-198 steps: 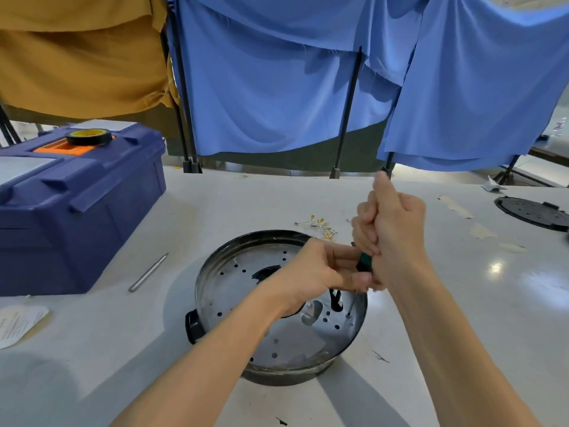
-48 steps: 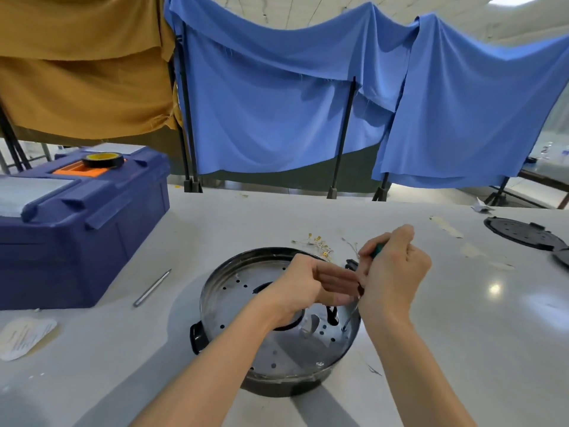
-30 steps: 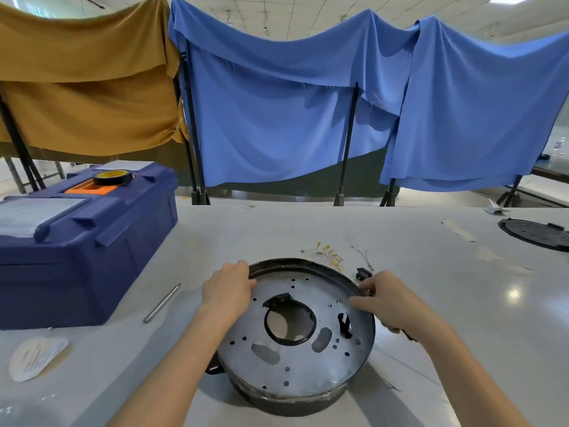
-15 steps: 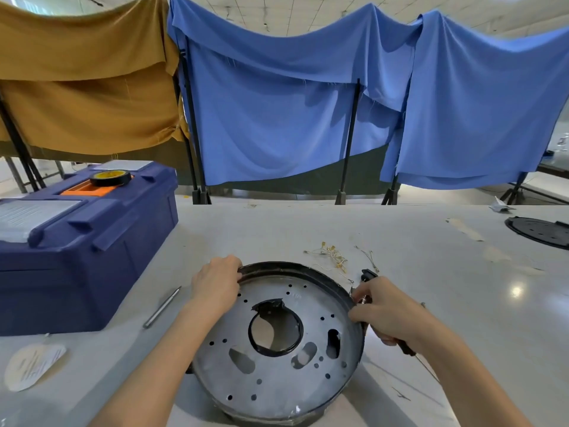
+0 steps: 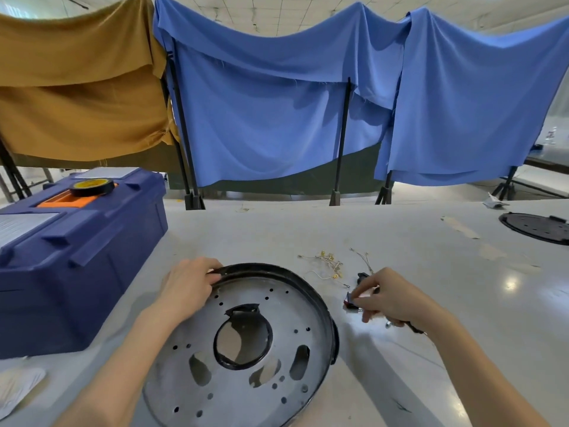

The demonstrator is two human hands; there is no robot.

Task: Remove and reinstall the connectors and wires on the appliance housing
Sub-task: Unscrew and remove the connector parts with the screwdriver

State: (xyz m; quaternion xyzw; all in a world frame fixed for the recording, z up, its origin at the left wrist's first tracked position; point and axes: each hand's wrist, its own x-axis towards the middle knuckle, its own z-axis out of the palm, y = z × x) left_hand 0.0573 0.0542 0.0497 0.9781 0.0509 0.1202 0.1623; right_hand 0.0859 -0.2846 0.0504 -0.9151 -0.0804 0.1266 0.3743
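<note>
Closest to me is the housing [image 5: 246, 380], a round metal pan base full of holes, tipped up toward my view on the table [image 5: 400, 235]. My left hand [image 5: 187, 288] curls its fingers over the far-left rim and grips it. I judge that grip needs to be firm so the pan cannot rock. Just right of the rim, my right hand [image 5: 391, 300] pinches a small red-and-black connector [image 5: 350, 302] between thumb and forefinger. Something dark pokes out under the palm, and I cannot tell what it is. I would pinch the connector by its body, squarely, before lifting it. Beyond lie loose wires [image 5: 326, 263] with brass ends, near the connector but apart from it. Farther left stands a toolbox [image 5: 77, 257].
</note>
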